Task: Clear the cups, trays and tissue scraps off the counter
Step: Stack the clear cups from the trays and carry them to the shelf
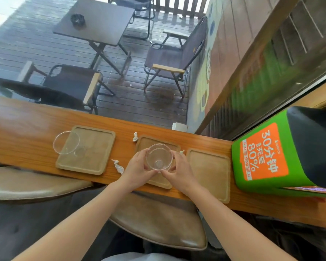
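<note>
A clear glass cup (159, 157) stands over the middle wooden tray (145, 141); my left hand (136, 167) and my right hand (179, 167) both wrap around it from either side. A second clear cup (66, 142) sits on the left corner of the left tray (94, 147). The right tray (210, 170) is bare. Tissue scraps lie on the wooden counter (26, 129): one (135, 136) behind the middle tray, one (118, 166) between the left and middle trays, and a small one (181, 152) by my right hand.
A green charging kiosk (267, 157) with an orange label stands at the counter's right end. Two padded stools (158, 227) sit under the near edge. Beyond the counter, a wet deck holds a folding table (94, 21) and chairs.
</note>
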Demonstrator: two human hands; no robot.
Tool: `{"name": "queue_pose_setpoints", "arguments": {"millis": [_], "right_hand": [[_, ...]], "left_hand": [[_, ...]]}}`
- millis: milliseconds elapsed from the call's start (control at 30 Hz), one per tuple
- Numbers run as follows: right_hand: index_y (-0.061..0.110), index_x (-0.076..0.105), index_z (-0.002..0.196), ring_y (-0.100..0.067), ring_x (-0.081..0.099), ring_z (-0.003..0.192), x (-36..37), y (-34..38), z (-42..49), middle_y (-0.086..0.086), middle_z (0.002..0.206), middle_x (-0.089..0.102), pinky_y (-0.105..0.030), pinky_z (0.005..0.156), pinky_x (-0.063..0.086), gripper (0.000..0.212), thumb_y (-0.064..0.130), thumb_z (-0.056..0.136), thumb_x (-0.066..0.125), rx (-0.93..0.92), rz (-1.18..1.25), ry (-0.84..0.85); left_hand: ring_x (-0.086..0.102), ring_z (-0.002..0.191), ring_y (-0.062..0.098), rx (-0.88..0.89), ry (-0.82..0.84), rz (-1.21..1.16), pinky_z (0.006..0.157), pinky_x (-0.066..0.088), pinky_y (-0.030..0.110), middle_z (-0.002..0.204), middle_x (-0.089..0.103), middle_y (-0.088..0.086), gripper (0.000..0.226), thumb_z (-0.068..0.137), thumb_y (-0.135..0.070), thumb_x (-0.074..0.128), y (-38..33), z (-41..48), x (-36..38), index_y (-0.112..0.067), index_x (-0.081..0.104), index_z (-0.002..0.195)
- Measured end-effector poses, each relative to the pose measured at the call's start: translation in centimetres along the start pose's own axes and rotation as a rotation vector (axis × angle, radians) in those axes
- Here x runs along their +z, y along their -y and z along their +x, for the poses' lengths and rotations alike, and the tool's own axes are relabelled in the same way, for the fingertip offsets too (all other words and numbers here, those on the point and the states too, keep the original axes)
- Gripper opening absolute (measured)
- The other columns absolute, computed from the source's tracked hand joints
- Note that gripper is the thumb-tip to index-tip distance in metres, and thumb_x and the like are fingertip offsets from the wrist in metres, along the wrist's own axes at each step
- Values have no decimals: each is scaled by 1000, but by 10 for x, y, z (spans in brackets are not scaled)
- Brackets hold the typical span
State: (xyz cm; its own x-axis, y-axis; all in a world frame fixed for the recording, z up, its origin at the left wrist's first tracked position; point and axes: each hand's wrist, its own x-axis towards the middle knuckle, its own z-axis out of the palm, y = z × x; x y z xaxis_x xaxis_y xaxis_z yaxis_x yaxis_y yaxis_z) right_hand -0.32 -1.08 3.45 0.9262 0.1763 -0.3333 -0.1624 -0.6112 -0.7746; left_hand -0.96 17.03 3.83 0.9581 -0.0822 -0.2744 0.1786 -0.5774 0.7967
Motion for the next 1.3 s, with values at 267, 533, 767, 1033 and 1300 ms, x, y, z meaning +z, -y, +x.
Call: {"name": "queue_pose_setpoints", "arguments": {"millis": [267, 533, 767, 1033, 1300], "right_hand": [[30, 37, 144, -17, 54, 119, 21, -22, 6, 9, 133, 45, -38, 98, 53, 80, 31, 76, 81, 56, 33, 43], [31, 47, 131, -8, 52, 111, 20, -16, 13, 13, 119, 51, -17, 81, 41, 72, 32, 71, 86, 135, 76, 50], [33, 50, 118, -9, 58, 103, 6, 55, 29, 10, 116, 56, -26, 82, 53, 63, 44, 68, 87, -58, -24, 109], [25, 53, 120, -12, 68, 91, 57, 166, 61, 2, 116, 63, -24, 71, 59, 60, 32, 71, 88, -167, 65, 123], [29, 53, 122, -11, 70, 84, 158, 244, 86, 4, 116, 61, -22, 66, 59, 61, 35, 72, 87, -164, 74, 112]], "left_hand": [[58, 95, 3, -2, 61, -53, 70, 45, 3, 110, 45, -36, 72, 67, -38, 83, 26, 5, 14, -44, 38, 122], [66, 93, 7, -85, 67, -151, 66, 50, 11, 117, 60, -17, 69, 66, -34, 86, 22, 8, 11, -42, 46, 122], [69, 88, 11, -63, -8, -100, 75, 57, 26, 118, 62, -9, 69, 68, -38, 85, 0, -1, -59, -28, 51, 127], [64, 89, 4, -12, -105, 49, 74, 51, 14, 109, 63, -11, 74, 69, -40, 83, 21, -5, -188, -26, 46, 131], [70, 77, 8, 36, -119, 45, 62, 56, 16, 108, 57, -20, 68, 70, -43, 83, 98, -10, -291, -33, 46, 126]]}}
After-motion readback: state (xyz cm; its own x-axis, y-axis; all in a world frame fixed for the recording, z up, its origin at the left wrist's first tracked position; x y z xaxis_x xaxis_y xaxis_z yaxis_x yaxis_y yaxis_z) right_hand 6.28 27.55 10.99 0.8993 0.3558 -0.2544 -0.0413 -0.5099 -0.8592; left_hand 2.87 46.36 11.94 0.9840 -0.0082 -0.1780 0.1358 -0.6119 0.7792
